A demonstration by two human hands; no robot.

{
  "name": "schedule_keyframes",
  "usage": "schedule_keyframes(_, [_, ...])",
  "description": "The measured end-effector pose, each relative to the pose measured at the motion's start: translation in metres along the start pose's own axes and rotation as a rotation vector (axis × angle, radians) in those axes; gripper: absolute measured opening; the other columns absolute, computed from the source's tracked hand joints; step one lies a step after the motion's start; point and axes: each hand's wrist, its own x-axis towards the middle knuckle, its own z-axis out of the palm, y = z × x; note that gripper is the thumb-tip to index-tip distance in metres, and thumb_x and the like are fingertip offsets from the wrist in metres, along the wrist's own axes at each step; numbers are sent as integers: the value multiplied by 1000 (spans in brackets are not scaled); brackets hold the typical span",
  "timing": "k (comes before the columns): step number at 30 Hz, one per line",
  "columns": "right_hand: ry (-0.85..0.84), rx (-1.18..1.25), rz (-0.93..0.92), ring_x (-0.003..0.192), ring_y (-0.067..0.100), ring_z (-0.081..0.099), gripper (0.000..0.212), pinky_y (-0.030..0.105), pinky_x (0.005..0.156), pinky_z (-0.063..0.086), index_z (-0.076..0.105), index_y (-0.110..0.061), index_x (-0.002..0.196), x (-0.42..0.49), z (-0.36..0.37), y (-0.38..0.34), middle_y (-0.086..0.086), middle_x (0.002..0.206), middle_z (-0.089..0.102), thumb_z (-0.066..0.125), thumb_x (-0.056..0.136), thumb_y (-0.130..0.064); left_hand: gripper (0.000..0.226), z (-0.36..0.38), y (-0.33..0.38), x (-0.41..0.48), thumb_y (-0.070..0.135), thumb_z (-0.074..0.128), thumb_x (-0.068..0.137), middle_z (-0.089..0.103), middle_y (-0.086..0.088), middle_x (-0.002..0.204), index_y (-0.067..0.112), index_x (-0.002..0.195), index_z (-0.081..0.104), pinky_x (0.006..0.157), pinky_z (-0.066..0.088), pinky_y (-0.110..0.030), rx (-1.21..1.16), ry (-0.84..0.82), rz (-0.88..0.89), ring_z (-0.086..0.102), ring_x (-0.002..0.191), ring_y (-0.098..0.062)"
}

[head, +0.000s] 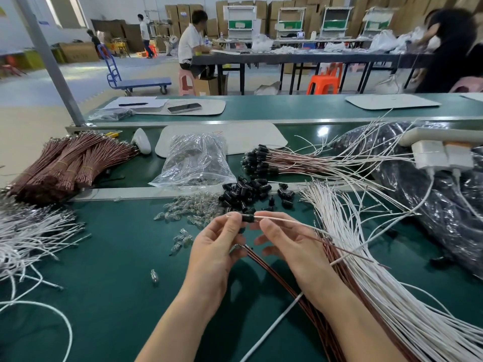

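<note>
Left hand (217, 246): held over the near middle of the bench (117, 296), thumb and forefinger pinched on a cap (247, 218). Its lower fingers are curled at the ends of the brown wires (308, 307); whether these are gripped cannot be told.

Right hand (285, 240): set just beside, thumb and forefinger closed on a white wire (287, 222) right where it meets the cap. The other fingers are loosely bent.

Step judged: the wire is being seated in the cap.

Risks noted:
- The wire may be buckled if it is pushed off-axis. It is thin, and little of it is supported between the two pinches.
- The cap may be lost from so small a pinch. The spare caps (248, 189) lie just behind toward the far edge, so a dropped one would not be told apart.
- The wire's free length is laid across the white bundle (366, 270) toward the right edge. A sharp pull could snag it and drag neighbours out of order.
- The bulbs (188, 209) are scattered near the left fingers, and one stray bulb (154, 275) lies near the left forearm. Either could be swept off or crushed if the wrist is lowered.
</note>
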Motion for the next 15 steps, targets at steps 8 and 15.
schedule_keyframes(8, [178, 92, -25, 87, 19, 75, 23, 25, 64, 58, 78, -29, 98, 4, 1, 2, -2, 100, 76, 64, 87, -43, 17, 4, -9, -6, 37, 73, 80, 70, -3, 78, 22, 88, 74, 60, 53, -22, 260, -76, 148, 61, 66, -10])
schedule_keyframes(15, [189, 65, -10, 86, 21, 75, 22, 24, 64, 58, 76, -25, 100, 4, 3, 6, 4, 96, 77, 55, 99, -32, 16, 5, -14, -7, 29, 69, 90, 72, -3, 79, 14, 94, 72, 58, 54, -22, 340, -90, 175, 63, 66, -12])
